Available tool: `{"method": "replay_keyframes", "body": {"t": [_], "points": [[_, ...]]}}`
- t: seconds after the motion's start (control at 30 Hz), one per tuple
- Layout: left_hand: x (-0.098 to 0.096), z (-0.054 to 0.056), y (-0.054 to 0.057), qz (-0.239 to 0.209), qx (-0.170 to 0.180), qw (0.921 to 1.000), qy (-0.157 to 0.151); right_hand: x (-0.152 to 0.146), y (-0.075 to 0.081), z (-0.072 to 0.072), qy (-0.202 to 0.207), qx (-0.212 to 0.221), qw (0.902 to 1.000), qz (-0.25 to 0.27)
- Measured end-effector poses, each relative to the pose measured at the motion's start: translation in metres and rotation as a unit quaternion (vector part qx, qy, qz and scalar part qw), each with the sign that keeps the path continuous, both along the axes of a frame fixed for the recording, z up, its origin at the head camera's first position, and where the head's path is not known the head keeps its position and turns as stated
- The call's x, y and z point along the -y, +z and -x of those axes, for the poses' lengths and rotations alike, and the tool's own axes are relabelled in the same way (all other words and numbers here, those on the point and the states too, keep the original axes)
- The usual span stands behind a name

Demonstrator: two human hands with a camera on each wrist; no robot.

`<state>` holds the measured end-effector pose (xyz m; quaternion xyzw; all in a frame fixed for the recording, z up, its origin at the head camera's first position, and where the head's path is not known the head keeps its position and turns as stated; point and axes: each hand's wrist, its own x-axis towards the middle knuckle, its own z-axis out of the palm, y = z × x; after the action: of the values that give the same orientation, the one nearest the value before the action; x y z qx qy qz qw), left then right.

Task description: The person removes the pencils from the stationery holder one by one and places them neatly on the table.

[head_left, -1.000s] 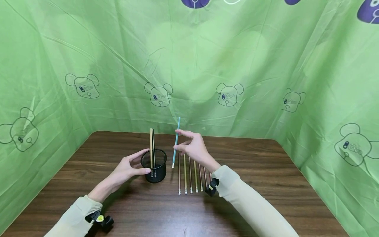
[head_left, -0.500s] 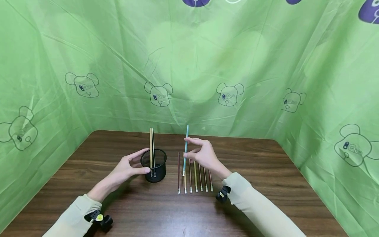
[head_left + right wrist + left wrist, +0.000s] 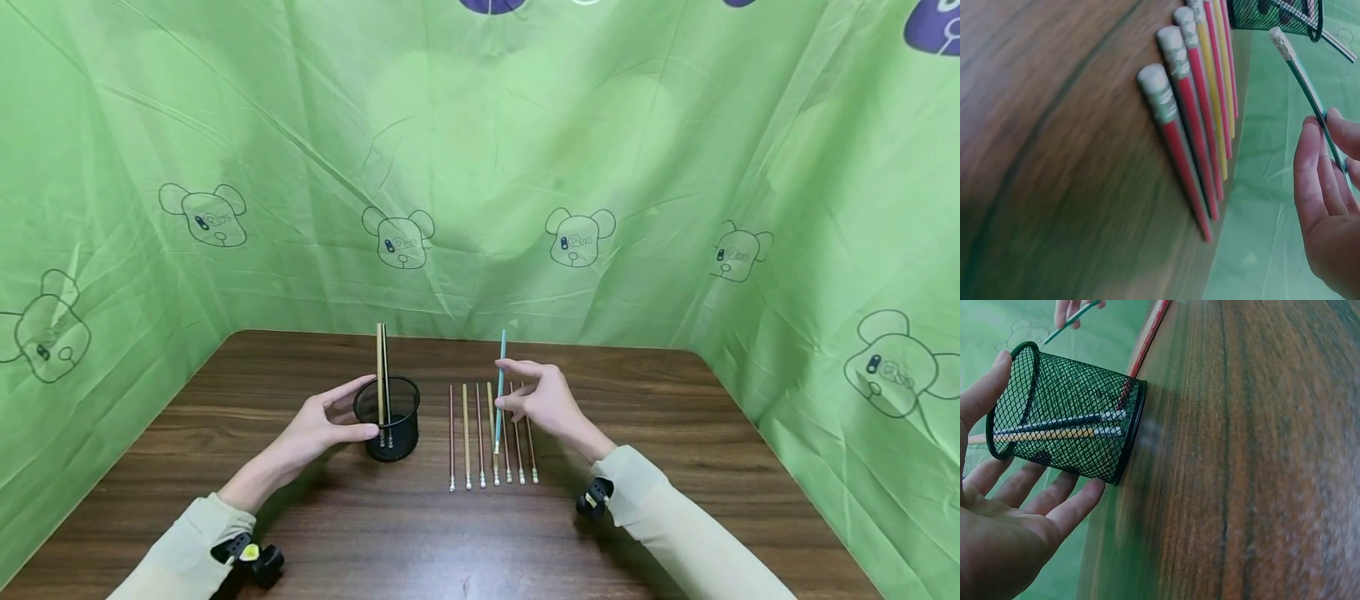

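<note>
My left hand (image 3: 311, 432) holds a black mesh pencil cup (image 3: 401, 437), thumb at the near side and fingers around the back. Two pencils (image 3: 380, 358), one yellow and one dark, lean inside it with their eraser ends down, as the left wrist view also shows. Between thumb and fingertips, my right hand (image 3: 553, 406) pinches a light-blue pencil (image 3: 1305, 84), its white eraser pointing down. That pencil is raised above a row of red and yellow pencils (image 3: 467, 442) on the table, overlapping one yellow pencil in the head view.
The row lies right of the cup, pencils roughly parallel, erasers toward the near side. Brown wood-grain table (image 3: 360, 542) spreads around it. A green cloth (image 3: 487, 167) with bear-head outlines encloses the back and sides.
My right hand has carried the blue pencil rightward and lower, from beside the cup to over the middle of the row. The left hand stays at the cup.
</note>
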<state>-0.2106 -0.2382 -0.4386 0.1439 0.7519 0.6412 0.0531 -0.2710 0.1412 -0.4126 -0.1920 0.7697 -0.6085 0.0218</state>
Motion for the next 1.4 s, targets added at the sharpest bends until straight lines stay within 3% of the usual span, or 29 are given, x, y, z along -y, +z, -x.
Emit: {"method": "replay_keyframes", "body": {"t": [0.6, 1.03, 1.4], "points": [[0.001, -0.002, 0.003, 0.007, 0.001, 1.0, 0.001, -0.037, -0.011, -0.001, -0.023, 0.015, 0.9994, -0.022], [0.0, -0.003, 0.005, 0.018, 0.013, 0.9997, 0.009, -0.059, -0.01, -0.002, -0.016, 0.052, 0.9973, -0.049], [0.0, -0.002, 0.004, 0.012, 0.013, 0.9998, 0.004, -0.072, -0.024, -0.001, -0.022, 0.094, 0.9909, -0.093]]}}
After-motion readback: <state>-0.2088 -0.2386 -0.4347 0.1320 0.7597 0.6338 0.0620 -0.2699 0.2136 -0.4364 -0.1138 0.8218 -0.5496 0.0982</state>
